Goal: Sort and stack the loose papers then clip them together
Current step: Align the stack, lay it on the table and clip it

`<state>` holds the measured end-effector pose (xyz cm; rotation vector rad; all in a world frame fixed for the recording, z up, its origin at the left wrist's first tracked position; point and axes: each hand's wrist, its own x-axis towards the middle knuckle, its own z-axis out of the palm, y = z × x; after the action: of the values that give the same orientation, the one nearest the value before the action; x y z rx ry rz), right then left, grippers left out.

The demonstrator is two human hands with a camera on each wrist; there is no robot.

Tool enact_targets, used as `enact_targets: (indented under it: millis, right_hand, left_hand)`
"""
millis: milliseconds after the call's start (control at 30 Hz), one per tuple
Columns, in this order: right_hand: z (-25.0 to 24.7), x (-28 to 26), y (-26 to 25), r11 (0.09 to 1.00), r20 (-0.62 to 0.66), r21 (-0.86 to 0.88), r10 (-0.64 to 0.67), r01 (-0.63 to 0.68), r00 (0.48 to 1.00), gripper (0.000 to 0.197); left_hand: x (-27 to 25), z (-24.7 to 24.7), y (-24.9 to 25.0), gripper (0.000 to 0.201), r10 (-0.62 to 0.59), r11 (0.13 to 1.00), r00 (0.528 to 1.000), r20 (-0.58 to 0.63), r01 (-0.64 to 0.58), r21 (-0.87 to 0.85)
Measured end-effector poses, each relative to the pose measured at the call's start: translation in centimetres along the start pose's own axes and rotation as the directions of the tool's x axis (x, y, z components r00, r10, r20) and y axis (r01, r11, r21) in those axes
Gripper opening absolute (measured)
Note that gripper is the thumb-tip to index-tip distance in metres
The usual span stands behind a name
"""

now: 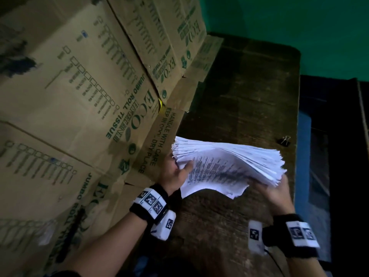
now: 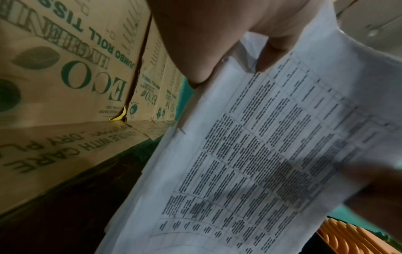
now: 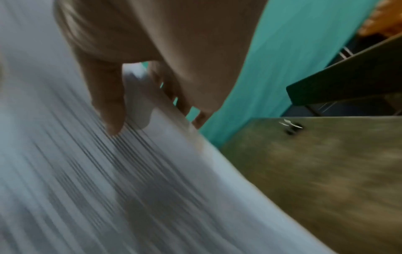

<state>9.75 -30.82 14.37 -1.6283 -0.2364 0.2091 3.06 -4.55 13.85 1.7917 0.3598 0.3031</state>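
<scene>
A thick stack of white printed papers (image 1: 227, 166) is lifted off the dark wooden table (image 1: 249, 96), its edges uneven. My left hand (image 1: 179, 172) grips the stack's left end, thumb on the printed top sheet (image 2: 261, 154). My right hand (image 1: 273, 190) holds the right end from below, thumb against the fanned sheet edges (image 3: 108, 154). A small black binder clip (image 1: 284, 140) lies on the table near its right edge, apart from both hands, and shows blurred in the right wrist view as the binder clip (image 3: 291, 127).
Flattened cardboard boxes (image 1: 89, 96) printed "ECO" and "JUMBO ROLL TISSUE" stand along the table's left side, their bottom flaps (image 1: 159, 140) lying on the tabletop. A green wall (image 1: 299, 27) is behind. The table's right edge (image 1: 297, 116) drops to a dark floor.
</scene>
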Motion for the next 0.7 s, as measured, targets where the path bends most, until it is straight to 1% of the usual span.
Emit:
enact_targets:
  millis: [33, 67, 100, 133, 167, 200, 233, 267, 300, 333, 367, 433, 467, 567, 600, 633, 700]
  right_hand:
    - [0.3, 0.1, -2.2, 0.996, 0.016, -0.040, -0.078, 0.078, 0.997, 0.053]
    - [0.0, 0.7, -1.5, 0.994, 0.003, -0.037, -0.103, 0.103, 0.995, 0.055]
    - [0.4, 0.7, -2.6, 0.985, 0.024, -0.061, -0.163, 0.164, 0.986, 0.053]
    - [0.6, 0.9, -1.9, 0.980, 0.034, -0.083, -0.178, 0.181, 0.983, 0.049]
    - [0.9, 1.0, -2.2, 0.984, -0.015, -0.107, -0.144, 0.141, 0.989, 0.043]
    - [1.0, 1.2, -2.1, 0.985, -0.031, -0.064, -0.161, 0.158, 0.987, 0.037]
    - [1.0, 1.2, -2.4, 0.987, -0.049, -0.078, -0.145, 0.141, 0.988, 0.033]
    - [0.9, 1.3, -2.2, 0.986, -0.050, -0.076, -0.155, 0.150, 0.987, 0.028]
    - [0.7, 1.3, -2.0, 0.985, -0.066, -0.100, -0.147, 0.140, 0.987, 0.024]
    - [0.7, 1.2, -1.9, 0.987, -0.071, -0.098, -0.136, 0.129, 0.988, 0.021]
    - [0.6, 1.2, -2.0, 0.984, -0.072, -0.112, -0.144, 0.136, 0.987, 0.020]
    - [0.8, 1.2, -2.4, 0.984, -0.097, -0.122, -0.143, 0.131, 0.985, 0.021]
    - [0.8, 1.2, -2.6, 0.985, -0.107, -0.099, -0.150, 0.139, 0.983, 0.022]
    - [0.4, 0.9, -3.4, 0.980, -0.145, -0.045, -0.200, 0.196, 0.969, 0.024]
    - [0.3, 0.7, -3.5, 0.978, -0.157, -0.031, -0.210, 0.208, 0.965, 0.025]
    - [0.3, 0.4, -3.4, 0.978, -0.170, -0.024, -0.208, 0.207, 0.963, 0.026]
    - [0.8, -0.2, -2.5, 0.985, -0.165, -0.029, -0.174, 0.172, 0.971, 0.031]
  left_hand:
    - [-0.1, 0.0, 0.3, 0.032, -0.042, 0.999, 0.999, 0.015, 0.042, -0.002]
    - [-0.3, 0.3, -0.4, 0.035, -0.085, 0.996, 0.995, 0.045, 0.084, 0.027]
    - [-0.4, 0.5, -1.1, 0.032, -0.147, 0.987, 0.986, 0.079, 0.141, 0.072]
    - [-0.7, 0.7, -2.0, 0.030, -0.250, 0.964, 0.962, 0.114, 0.236, 0.124]
    - [-1.0, 0.9, -3.1, 0.028, -0.338, 0.931, 0.925, 0.171, 0.303, 0.202]
    - [-1.4, 0.9, -4.8, 0.025, -0.379, 0.905, 0.903, 0.201, 0.316, 0.286]
    - [-1.5, 1.0, -6.3, 0.032, -0.402, 0.880, 0.891, 0.212, 0.312, 0.357]
    - [-1.4, 1.0, -7.9, 0.042, -0.441, 0.855, 0.868, 0.227, 0.329, 0.402]
    - [-1.2, 1.1, -9.0, 0.044, -0.486, 0.822, 0.845, 0.223, 0.355, 0.445]
    - [-1.0, 1.2, -9.8, 0.040, -0.512, 0.804, 0.830, 0.222, 0.371, 0.465]
    - [-0.8, 1.4, -10.2, 0.036, -0.514, 0.811, 0.827, 0.229, 0.381, 0.444]
    - [-0.6, 1.4, -10.4, 0.043, -0.444, 0.871, 0.873, 0.204, 0.367, 0.326]
    - [-0.6, 1.3, -10.1, 0.045, -0.416, 0.886, 0.889, 0.190, 0.350, 0.303]
    - [-0.6, 0.9, -10.2, 0.061, -0.417, 0.877, 0.885, 0.208, 0.332, 0.347]
    - [-0.9, 0.9, -10.6, 0.063, -0.407, 0.879, 0.890, 0.206, 0.320, 0.355]
    - [-1.1, 0.8, -10.6, 0.062, -0.408, 0.874, 0.892, 0.192, 0.321, 0.364]
    - [-1.8, 0.5, -9.2, 0.057, -0.444, 0.853, 0.878, 0.180, 0.353, 0.384]
